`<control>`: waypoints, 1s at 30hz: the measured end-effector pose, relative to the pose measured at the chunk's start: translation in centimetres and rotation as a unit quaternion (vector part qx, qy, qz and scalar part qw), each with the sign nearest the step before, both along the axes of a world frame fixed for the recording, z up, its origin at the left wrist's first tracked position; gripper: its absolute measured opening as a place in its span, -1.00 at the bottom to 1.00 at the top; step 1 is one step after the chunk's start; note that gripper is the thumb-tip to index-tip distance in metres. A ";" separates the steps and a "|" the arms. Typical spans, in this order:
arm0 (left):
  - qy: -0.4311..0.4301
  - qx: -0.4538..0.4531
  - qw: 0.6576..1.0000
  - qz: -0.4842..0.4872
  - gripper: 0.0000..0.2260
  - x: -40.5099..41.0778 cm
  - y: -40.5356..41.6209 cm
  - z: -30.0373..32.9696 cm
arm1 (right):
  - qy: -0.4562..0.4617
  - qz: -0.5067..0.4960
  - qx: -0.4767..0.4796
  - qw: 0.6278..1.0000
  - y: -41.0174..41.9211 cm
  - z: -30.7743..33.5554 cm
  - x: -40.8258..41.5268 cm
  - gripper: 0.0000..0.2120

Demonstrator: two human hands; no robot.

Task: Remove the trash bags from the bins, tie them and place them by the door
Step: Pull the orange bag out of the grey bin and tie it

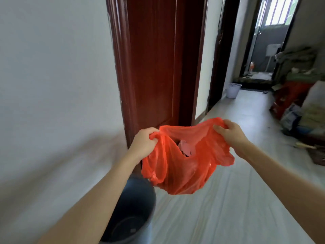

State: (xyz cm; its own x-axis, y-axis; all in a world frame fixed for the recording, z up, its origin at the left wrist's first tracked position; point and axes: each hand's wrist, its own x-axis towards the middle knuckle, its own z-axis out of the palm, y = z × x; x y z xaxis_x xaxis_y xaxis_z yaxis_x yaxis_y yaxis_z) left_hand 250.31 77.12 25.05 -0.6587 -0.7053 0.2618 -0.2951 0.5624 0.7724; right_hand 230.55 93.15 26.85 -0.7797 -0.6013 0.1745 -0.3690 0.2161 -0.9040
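Hands are holding a red trash bag (pixel 182 164) up in the air, clear of the floor, and I am looking down at it from the head camera. My left hand (pixel 144 143) is closing tight around one bunched handle of the bag, fingers curled in and wrapping the plastic. My right hand (pixel 230 132) is pinching the other handle, thumb and fingers pressing the gathered plastic together. Between the two hands the top of the bag is stretching open, and something pale pink is showing inside through the gap; I cannot tell what it is. The body of the bag is sagging below my hands, bulging at the bottom.

Just under the bag and a little to the left, a grey bin (pixel 135 208) is standing on the floor, with no liner in it and its dark inside showing. The bag's lower edge is overlapping the bin's rim in the view, though I cannot tell whether they are touching. Right behind the bag a dark red door (pixel 154 59) is standing in its frame against the white wall (pixel 52 67). Further down the hall, near another doorway, a white basket (pixel 233 90) is sitting on the pale floor (pixel 237 199). Along the right side some piled clutter (pixel 299 95) is lying, too blurred to make out.
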 end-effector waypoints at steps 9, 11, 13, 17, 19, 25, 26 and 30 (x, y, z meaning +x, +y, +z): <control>-0.274 -0.124 0.946 -0.118 -0.60 -13.6 5.6 -8.1 | 0.114 -0.001 0.353 0.929 8.0 -8.2 -7.8 -0.74; -0.331 -0.234 0.900 -0.160 -0.59 -15.7 7.1 -10.3 | 0.151 -0.027 0.411 0.899 10.7 -10.1 -9.5 -0.72; -0.367 -0.316 0.859 -0.166 -0.64 -16.7 8.2 -11.2 | 0.181 -0.053 0.460 0.868 13.3 -10.9 -10.6 -0.78; -0.401 -0.412 0.808 -0.128 -0.69 -17.9 9.1 -11.9 | 0.219 -0.145 0.563 0.784 19.1 -11.2 -11.8 -0.80; -0.409 -0.397 0.816 -0.096 -0.72 -18.0 8.7 -11.8 | 0.204 -0.181 0.575 0.771 21.1 -11.9 -11.8 -0.76; -0.308 0.039 0.946 -0.097 -0.76 -17.7 10.6 -10.4 | -0.150 -0.185 0.368 0.899 23.0 -11.9 -11.2 -0.69; -0.251 0.176 0.943 -0.125 -0.74 -17.2 11.3 -9.9 | -0.193 -0.180 0.308 0.914 22.9 -11.5 -10.7 -0.74; -0.160 0.321 0.909 -0.211 -0.17 -16.5 12.7 -9.1 | -0.305 -0.096 0.106 0.942 22.2 -9.4 -9.3 -0.32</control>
State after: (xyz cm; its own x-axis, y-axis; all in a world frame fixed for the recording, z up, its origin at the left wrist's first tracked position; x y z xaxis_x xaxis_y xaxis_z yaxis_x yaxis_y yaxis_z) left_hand 233.80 89.82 15.91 -0.8759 -0.3128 -0.3675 -0.4256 0.1418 0.8937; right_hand 221.26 115.32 17.49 -0.7938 -0.4106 -0.4487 0.2679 0.4262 -0.8641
